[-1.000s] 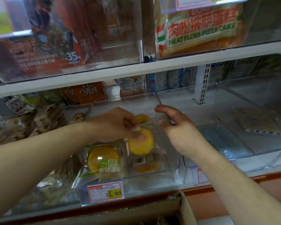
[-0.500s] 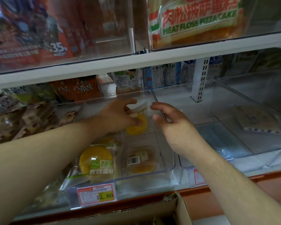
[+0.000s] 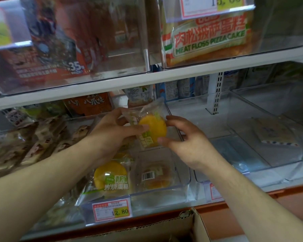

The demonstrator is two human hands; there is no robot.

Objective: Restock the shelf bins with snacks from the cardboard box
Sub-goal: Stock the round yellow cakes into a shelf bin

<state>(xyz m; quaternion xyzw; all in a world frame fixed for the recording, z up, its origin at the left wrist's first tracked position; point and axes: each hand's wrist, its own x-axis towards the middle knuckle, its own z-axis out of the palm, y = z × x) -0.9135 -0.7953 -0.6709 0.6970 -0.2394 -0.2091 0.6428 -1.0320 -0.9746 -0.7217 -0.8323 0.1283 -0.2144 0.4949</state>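
Left hand (image 3: 110, 130): thumb across the near face of a wrapped yellow cake (image 3: 151, 131), fingers behind the clear film, grip closed on the packet's left side. Right hand (image 3: 184, 142): fingers curled toward the packet's right edge, thumb at its lower right corner; looks like touching, but whether it actually pinches the film cannot be told. The packet is held tilted, above the far part of the clear shelf bin (image 3: 185, 186), not yet set down.

Handling, as a judgement: light; a soft sponge-type cake in thin, slick, crinkly film. It would dent under a hard squeeze and the film can slide over the cake. Best taken at the flat sealed edges or cradled broadly across the face, not pinched at the middle.

Below, in the near part of the same bin: a second yellow cake (image 3: 110, 176) with its green label up at the left, and another packet (image 3: 155, 177) lying barcode-up just right of it. A price tag (image 3: 112, 209) reading 2.80 hangs on the bin front.

Further out: a cardboard box (image 3: 164, 229) at the near edge, flap open. Brown-wrapped snacks (image 3: 33, 137) in the bin to the left. To the right, a clear bin with one flat packet (image 3: 273, 133). Upper shelf: a meat floss pizza cake bag (image 3: 208, 37).

Step in hand appears to be placing the cake toward the far end.
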